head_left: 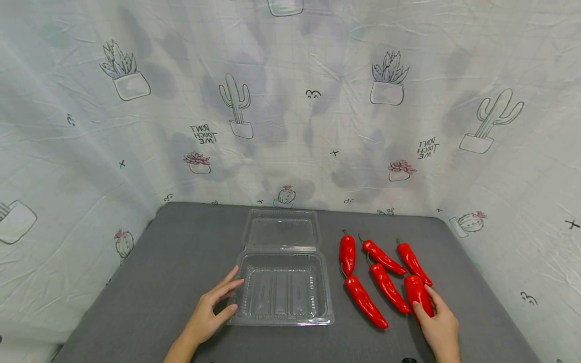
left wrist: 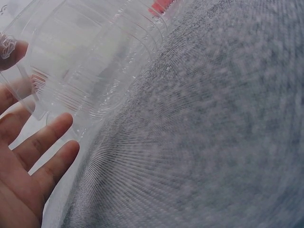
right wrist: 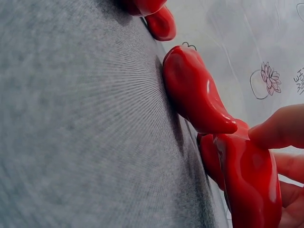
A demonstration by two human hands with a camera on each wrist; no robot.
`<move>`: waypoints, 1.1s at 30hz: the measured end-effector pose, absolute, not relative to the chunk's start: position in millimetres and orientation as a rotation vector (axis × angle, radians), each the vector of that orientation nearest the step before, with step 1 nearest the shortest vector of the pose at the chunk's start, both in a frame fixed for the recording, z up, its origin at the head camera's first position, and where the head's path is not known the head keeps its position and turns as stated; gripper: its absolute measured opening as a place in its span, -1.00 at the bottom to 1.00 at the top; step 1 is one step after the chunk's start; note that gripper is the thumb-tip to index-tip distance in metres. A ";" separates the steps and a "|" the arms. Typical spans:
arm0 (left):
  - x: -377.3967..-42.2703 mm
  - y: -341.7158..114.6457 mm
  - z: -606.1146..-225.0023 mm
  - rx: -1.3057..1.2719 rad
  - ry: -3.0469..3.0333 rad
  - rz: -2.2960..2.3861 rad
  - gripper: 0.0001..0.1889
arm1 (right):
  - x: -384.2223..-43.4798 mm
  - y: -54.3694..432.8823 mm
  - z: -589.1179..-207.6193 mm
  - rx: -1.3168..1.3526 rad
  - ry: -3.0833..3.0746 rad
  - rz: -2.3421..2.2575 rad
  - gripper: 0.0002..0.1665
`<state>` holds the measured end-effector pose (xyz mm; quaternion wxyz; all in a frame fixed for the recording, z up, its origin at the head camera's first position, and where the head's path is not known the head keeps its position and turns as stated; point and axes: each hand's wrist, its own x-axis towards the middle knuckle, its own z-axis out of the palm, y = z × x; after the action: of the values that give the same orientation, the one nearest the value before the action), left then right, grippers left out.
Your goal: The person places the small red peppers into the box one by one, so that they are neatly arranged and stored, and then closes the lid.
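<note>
Nearest me, a black thing [head_left: 409,360] barely shows, to the near right of the box [head_left: 281,321]. My right hand [head_left: 440,322] is well right of the box, its grip narrow around one red pepper [head_left: 416,290], thumb on one side and fingers on the other; I cannot tell whether that pepper is clear of the surface [head_left: 190,242]. Its long axis runs mostly away from me, the far end leaning toward the box, the near end partly hidden by my thumb and fingers. From this grip the box lies to the left, and other peppers [head_left: 365,302] lie between, five in all counting those farther back, spread to the right of the box. One of them ends just beside the held one; touching or apart, I cannot tell. My left hand [head_left: 204,312] is the nearer to the box, at its left rim, fingers spread and loose rather than clenched. Box lid [head_left: 281,232] lies folded back on the box's far side, leaving its inside uncovered.
</note>
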<state>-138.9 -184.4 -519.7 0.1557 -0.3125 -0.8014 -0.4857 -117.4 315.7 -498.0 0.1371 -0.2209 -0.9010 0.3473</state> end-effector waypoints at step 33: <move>-139.7 -186.7 -522.4 -0.887 -2.297 -1.428 -0.48 | -117.4 303.7 -473.6 -0.626 -2.591 1.067 -0.31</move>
<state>-139.7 -186.7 -522.4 0.1472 -0.3082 -0.7982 -0.4962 -117.4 303.7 -473.6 0.1348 -0.2160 -0.8942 0.3682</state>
